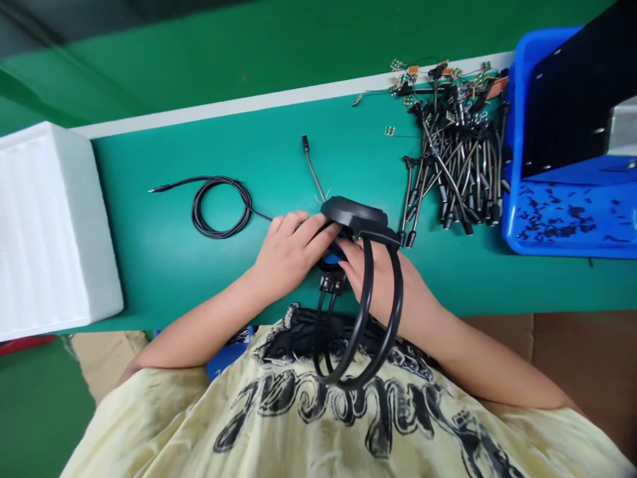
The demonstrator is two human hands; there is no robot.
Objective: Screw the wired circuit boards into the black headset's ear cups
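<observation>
A black headset (354,211) is held above the near edge of the bench, its twin-tube headband hanging toward the shirt. My left hand (288,252) is closed on its left side, fingers bent over the ear-cup area. My right hand (383,282) reaches through under the headband, and its fingers close on the same area, partly hidden by the upper ear cup. Some blue shows between the hands, but its detail is hidden. A thin microphone boom (312,166) sticks out beyond the cup. From beside my left hand a black cable (221,207) runs to a coil ending in a plug.
On the right lies a pile of microphone booms (455,159) with wires and small boards. Beside it stands a blue bin (552,245) with small black parts and a dark panel (562,106) over it. A white foam box (102,265) is at the left of the green bench (164,279).
</observation>
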